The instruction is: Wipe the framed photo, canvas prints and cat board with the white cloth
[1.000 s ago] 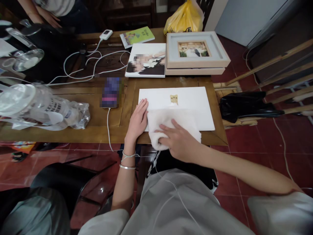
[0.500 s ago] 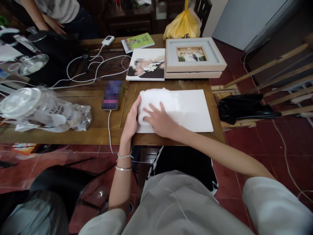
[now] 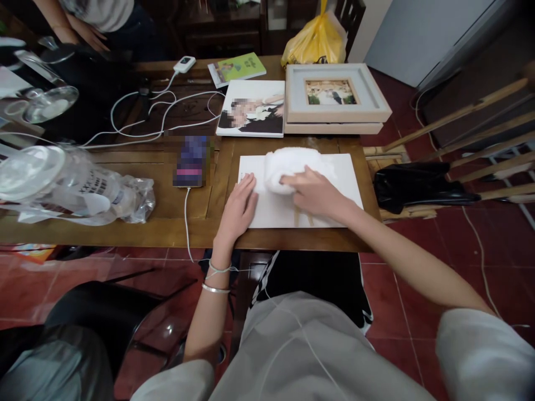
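Observation:
A white open album or booklet lies flat on the wooden table in front of me. My left hand rests on its left side, fingers stretched out and lying flat. On the middle of the pages is a bunched white cloth. My right hand presses on the cloth from the right, its fingers bent into it and partly smeared by motion. Faint tan marks show on the page below that hand.
Behind the album lie a photo book and stacked framed pictures, with a yellow bag farther back. To the left are a phone on a cable, wrapped plastic cups and a kettle. Another person's hand shows at the back.
My right hand has moved the cloth rightward across the album, baring the left page. My left hand has gone from the album's left edge to lying flat on it.

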A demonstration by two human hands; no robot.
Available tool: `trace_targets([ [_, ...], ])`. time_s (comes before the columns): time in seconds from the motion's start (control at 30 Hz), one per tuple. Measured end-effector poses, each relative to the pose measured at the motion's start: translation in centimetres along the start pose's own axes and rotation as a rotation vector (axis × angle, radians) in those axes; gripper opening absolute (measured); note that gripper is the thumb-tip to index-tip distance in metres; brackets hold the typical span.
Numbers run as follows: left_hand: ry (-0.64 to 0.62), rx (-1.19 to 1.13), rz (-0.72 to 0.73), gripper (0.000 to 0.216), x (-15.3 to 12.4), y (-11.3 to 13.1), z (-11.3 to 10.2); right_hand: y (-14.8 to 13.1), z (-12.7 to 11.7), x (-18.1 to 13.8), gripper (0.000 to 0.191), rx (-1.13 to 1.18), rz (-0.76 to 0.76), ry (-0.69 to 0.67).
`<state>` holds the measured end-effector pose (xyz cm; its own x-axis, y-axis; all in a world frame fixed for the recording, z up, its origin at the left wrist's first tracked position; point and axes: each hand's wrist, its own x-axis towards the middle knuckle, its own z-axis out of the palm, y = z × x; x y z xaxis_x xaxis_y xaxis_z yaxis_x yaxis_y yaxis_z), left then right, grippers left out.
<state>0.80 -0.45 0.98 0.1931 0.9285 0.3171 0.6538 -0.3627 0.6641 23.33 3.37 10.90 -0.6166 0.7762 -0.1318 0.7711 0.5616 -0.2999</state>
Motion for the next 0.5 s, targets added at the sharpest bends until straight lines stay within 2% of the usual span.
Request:
trace_targets([
  [0.07, 0.000, 0.015, 0.004, 0.045, 0.1, -0.1, 0.0, 0.2, -0.6, 3.1, 0.047, 0.036, 0.018, 0.037],
  [0.13, 0.008, 0.025, 0.007, 0.044, 0.1, -0.2, 0.0, -0.4, -0.9, 5.9, 0.047, 0.077, -0.033, 0.074],
  [0.27, 0.030, 0.036, 0.013, 0.044, 0.2, -0.3, 0.1, -2.8, -0.7, 9.9, 0.054, 0.107, -0.146, 0.042],
  [0.33, 0.037, 0.033, 0.015, 0.044, 0.2, -0.4, 0.1, -3.3, -0.6, 10.8, 0.055, 0.111, -0.143, 0.043],
  [0.4, 0.037, 0.026, 0.012, 0.044, 0.1, -0.4, 0.1, -2.7, -0.7, 10.8, 0.050, 0.120, -0.118, 0.062],
  [0.5, 0.036, 0.011, 0.011, 0.044, 0.1, -0.3, 0.1, 0.5, -1.4, 9.2, 0.039, 0.130, -0.067, 0.102],
])
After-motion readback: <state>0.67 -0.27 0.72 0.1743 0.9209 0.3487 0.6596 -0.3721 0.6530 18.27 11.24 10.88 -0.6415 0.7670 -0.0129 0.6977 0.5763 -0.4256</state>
